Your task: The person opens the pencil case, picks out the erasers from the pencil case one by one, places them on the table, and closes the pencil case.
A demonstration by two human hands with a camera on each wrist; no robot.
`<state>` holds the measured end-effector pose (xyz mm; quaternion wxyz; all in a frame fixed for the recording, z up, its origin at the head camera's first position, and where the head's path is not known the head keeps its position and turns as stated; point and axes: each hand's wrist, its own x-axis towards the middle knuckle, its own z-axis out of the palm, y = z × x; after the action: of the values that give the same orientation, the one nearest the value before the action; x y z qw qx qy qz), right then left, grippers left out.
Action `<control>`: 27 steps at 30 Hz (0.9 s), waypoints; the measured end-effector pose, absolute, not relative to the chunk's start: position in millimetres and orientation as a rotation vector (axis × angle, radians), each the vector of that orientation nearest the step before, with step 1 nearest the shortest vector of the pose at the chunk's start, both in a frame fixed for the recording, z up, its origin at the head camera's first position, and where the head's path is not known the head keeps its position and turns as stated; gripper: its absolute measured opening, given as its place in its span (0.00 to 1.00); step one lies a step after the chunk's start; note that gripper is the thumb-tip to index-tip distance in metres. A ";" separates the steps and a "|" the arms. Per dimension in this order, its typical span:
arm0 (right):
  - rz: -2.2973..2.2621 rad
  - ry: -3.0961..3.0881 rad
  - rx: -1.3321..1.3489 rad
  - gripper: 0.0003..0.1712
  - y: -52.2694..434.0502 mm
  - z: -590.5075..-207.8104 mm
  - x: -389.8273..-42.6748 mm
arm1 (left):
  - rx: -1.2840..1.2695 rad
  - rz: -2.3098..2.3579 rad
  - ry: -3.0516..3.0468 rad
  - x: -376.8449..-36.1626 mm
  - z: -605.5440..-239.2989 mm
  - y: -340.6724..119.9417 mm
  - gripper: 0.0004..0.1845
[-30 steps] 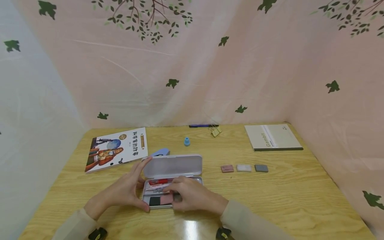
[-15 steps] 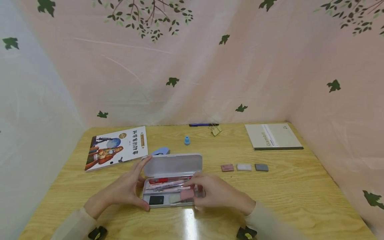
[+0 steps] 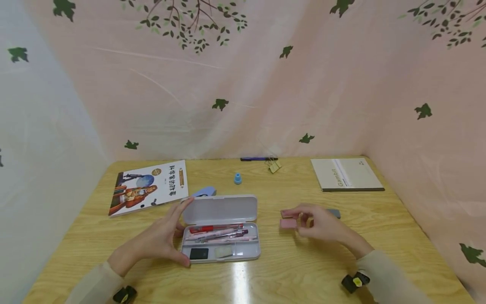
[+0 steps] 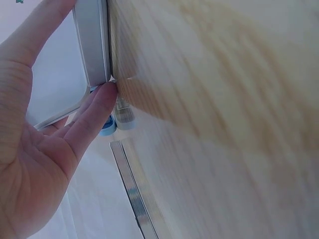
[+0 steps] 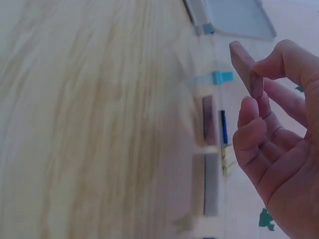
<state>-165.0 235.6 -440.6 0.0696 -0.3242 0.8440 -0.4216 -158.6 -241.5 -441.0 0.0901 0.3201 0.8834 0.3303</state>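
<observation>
My right hand [image 3: 324, 226] pinches a pink eraser [image 3: 287, 223] between thumb and fingers, held over the table to the right of the pencil case [image 3: 248, 253]. In the right wrist view that eraser [image 5: 245, 67] is tilted, clear of the tabletop. Just behind it lies another reddish-pink eraser [image 3: 285, 213], partly covered. My left hand [image 3: 161, 240] holds the left end of the pencil case, thumb at the near corner and a finger at the raised lid [image 3: 224, 210]. Inside the case are several pens [image 3: 218, 233], a black eraser [image 3: 198, 253] and a whitish eraser [image 3: 223, 252].
A grey eraser [image 3: 334, 213] shows behind my right hand. Farther back stand a small blue cone-shaped object [image 3: 237, 179], a pen [image 3: 252, 159] and a yellow binder clip [image 3: 274, 167]. A picture book [image 3: 152, 188] lies left, a notebook [image 3: 347, 174] right. A blue object [image 3: 205, 191] sits behind the lid.
My right hand has lifted the pink eraser out of the pencil case's front compartment and carried it right, near the loose erasers. My left hand stays at the case.
</observation>
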 end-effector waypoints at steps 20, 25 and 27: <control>-1.177 2.482 -0.990 0.17 252.8 -459.1 -169.3 | 0.933 0.983 2.613 -158.9 -443.1 -243.4 0.78; -1.185 2.478 -1.004 0.16 254.0 -459.9 -168.4 | 0.951 0.983 2.617 -159.2 -443.3 -243.9 0.78; -1.186 2.479 -0.998 0.17 255.2 -460.6 -168.0 | 0.964 0.989 2.614 -158.8 -443.6 -243.4 0.78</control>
<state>-168.0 255.2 -460.6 0.1087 -0.3394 0.8429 -0.4031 -158.8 -243.4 -443.6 0.0924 0.3245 0.8804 0.3332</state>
